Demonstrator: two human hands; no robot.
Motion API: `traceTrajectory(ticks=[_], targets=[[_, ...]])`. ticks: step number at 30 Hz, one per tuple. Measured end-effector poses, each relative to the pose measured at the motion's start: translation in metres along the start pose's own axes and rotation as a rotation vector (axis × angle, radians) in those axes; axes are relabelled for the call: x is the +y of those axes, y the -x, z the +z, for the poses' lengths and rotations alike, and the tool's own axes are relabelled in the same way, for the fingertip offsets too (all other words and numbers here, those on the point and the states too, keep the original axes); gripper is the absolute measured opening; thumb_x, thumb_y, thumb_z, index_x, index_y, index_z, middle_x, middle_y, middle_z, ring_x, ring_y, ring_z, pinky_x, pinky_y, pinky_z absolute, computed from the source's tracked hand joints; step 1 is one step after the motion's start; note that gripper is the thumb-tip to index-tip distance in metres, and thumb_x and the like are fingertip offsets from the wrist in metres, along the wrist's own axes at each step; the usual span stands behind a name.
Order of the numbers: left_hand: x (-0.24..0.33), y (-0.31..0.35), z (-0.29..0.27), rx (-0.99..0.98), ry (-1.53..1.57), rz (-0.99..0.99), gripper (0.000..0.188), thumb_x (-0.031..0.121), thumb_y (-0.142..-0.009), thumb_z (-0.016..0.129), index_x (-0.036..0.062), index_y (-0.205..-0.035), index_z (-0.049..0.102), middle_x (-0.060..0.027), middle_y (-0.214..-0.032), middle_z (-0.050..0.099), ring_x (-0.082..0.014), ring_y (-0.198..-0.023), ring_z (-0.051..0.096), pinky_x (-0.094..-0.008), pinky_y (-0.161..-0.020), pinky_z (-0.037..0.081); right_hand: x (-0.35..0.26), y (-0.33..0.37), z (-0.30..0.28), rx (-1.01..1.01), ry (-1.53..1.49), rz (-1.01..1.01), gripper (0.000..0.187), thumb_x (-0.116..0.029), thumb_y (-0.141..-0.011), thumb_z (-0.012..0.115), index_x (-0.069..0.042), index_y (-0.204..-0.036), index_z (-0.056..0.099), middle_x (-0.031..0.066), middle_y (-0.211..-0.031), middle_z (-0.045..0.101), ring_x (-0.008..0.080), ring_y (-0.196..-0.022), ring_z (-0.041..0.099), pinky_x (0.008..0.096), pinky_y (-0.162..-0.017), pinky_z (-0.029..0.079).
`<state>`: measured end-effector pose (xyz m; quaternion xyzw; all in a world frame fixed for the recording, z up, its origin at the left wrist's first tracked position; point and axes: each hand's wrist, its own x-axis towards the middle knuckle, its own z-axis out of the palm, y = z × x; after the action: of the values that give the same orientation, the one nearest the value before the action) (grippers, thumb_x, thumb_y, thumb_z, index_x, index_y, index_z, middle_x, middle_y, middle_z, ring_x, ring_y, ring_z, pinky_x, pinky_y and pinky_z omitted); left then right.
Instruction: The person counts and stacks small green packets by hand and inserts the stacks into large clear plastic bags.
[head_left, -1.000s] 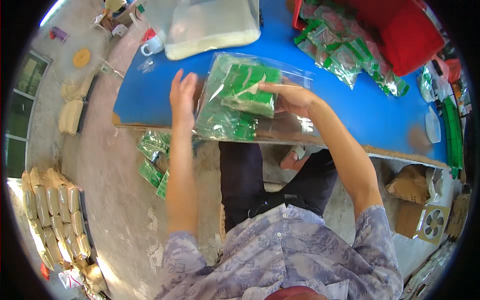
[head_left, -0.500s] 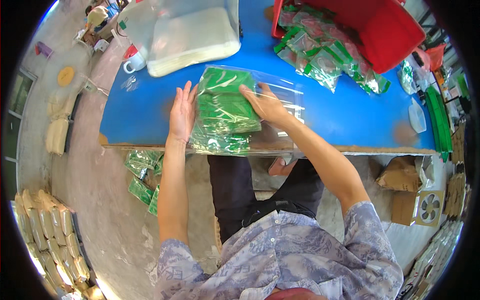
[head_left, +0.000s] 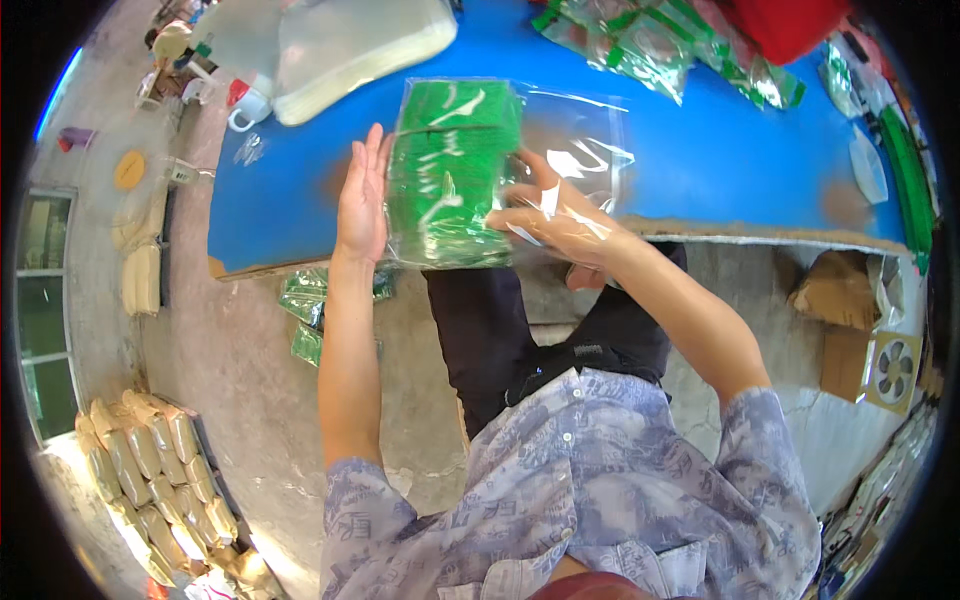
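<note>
A clear plastic bag (head_left: 585, 125) lies across the near edge of the blue table, and its right part is loose and shiny. Inside it sits a stacked bundle of green packs (head_left: 445, 170). My left hand (head_left: 363, 205) is flat along the bundle's left side, fingers straight and pointing away from me. At the right side, my right hand (head_left: 562, 215) has its fingers apart, with the tips at the bundle's edge. Loose film seems to cover part of this hand, so its exact contact is hard to make out.
A stack of clear bags (head_left: 365, 55) lies at the back left, with a white and red mug (head_left: 250, 103) beside it. Small green-topped packets (head_left: 650, 55) spill near a red bin (head_left: 790, 25). More green packets (head_left: 303, 295) lie below the table; cartons (head_left: 845, 360) stand right.
The view has shifted, so the table sits higher. My right hand has gone from gripping the bundle's upper right to spread fingers lower on its right side. The bundle looks straighter.
</note>
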<state>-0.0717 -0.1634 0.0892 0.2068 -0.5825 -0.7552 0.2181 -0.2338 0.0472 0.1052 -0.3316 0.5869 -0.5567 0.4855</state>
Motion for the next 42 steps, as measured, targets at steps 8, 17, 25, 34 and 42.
traceTrajectory(ticks=[8, 17, 25, 34, 42], targets=[[0.007, 0.036, -0.002, -0.162, -0.359, 0.09, 0.111, 0.008, -0.072, 0.085, 0.0017, -0.157, 0.015, -0.0157, -0.16, 0.026, -0.0245, -0.145, 0.03, -0.0356, -0.119, 0.024, 0.022, 0.008, -0.047, 0.051, 0.576, -0.308, 0.04, -0.029, -0.094, 0.068, 0.002, -0.118, 0.064, 0.0185, -0.101, 0.071, 0.0312, -0.09, 0.069, 0.0428, -0.078, 0.052], [0.012, 0.013, -0.001, -0.283, -0.469, 0.039, 0.116, 0.009, -0.067, 0.09, -0.0021, -0.156, 0.016, -0.0169, -0.155, 0.033, -0.0242, -0.141, 0.035, -0.0357, -0.117, 0.026, 0.04, -0.05, -0.041, 0.405, 0.964, -0.562, 0.015, -0.018, -0.093, 0.06, -0.003, -0.095, 0.062, 0.0214, -0.087, 0.063, 0.0423, -0.081, 0.063, 0.0481, -0.071, 0.051], [0.008, 0.001, 0.015, -0.22, -0.56, 0.072, 0.107, 0.01, -0.072, 0.087, -0.0011, -0.155, 0.021, -0.0166, -0.151, 0.038, -0.0244, -0.138, 0.039, -0.0347, -0.115, 0.031, 0.046, 0.004, -0.032, -0.016, 1.046, -0.914, 0.023, -0.03, -0.095, 0.06, -0.006, -0.098, 0.06, 0.0144, -0.098, 0.064, 0.0332, -0.099, 0.061, 0.044, -0.084, 0.05], [0.014, -0.021, 0.002, -0.235, -0.715, 0.1, 0.109, 0.009, -0.069, 0.089, -0.0023, -0.154, 0.023, -0.0202, -0.155, 0.034, -0.0259, -0.144, 0.034, -0.0358, -0.118, 0.027, 0.053, 0.009, -0.014, 0.02, 0.852, -0.813, 0.013, -0.015, -0.091, 0.064, -0.008, -0.101, 0.061, 0.0099, -0.101, 0.057, 0.0307, -0.102, 0.054, 0.0427, -0.088, 0.045], [0.031, -0.037, 0.007, -0.409, -0.821, -0.025, 0.111, 0.011, -0.064, 0.093, 0.0042, -0.155, 0.029, -0.0133, -0.15, 0.043, -0.0228, -0.133, 0.045, -0.0342, -0.115, 0.032, 0.049, 0.001, -0.02, 0.258, 0.926, -0.749, 0.018, -0.013, -0.09, 0.062, -0.005, -0.106, 0.059, 0.0117, -0.107, 0.057, 0.0316, -0.102, 0.054, 0.0428, -0.087, 0.044]])
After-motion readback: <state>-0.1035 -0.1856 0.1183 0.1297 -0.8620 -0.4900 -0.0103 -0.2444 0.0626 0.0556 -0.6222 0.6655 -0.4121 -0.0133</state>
